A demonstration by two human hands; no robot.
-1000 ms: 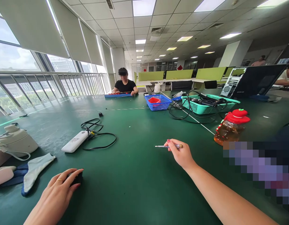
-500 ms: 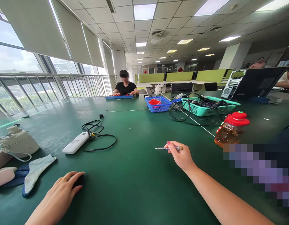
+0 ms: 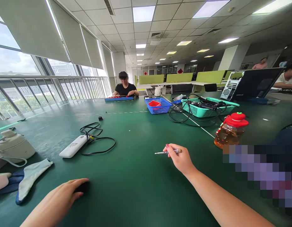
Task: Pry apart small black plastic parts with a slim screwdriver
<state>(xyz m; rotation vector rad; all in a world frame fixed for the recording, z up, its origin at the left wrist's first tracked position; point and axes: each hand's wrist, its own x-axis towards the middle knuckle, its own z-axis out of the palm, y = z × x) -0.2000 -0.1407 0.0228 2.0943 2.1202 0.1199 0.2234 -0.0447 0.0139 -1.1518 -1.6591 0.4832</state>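
Observation:
A slim screwdriver [image 3: 162, 153] with a clear handle is pinched in my right hand [image 3: 181, 159], above the green table [image 3: 127, 170]. Its metal tip points left, and the brownish handle end sticks out past my fingers. My left hand [image 3: 62, 195] rests low on the table at the left, its fingers and thumb curled around a small black object [image 3: 83, 187]. Most of that object is hidden under the hand, so its kind cannot be made out.
Left: a white power bank [image 3: 74, 146] with a black cable, gloves [image 3: 33, 176], a cream bottle [image 3: 15, 146]. Farther off: a blue basket [image 3: 158, 108], a teal basket [image 3: 200, 113] of cables, a red-lidded jar [image 3: 231, 132]. Another person [image 3: 125, 88] sits across the table.
The view has swung slightly right. My left hand has shifted a little right over the table with the black object under its fingers. My right hand keeps the screwdriver in almost the same pose.

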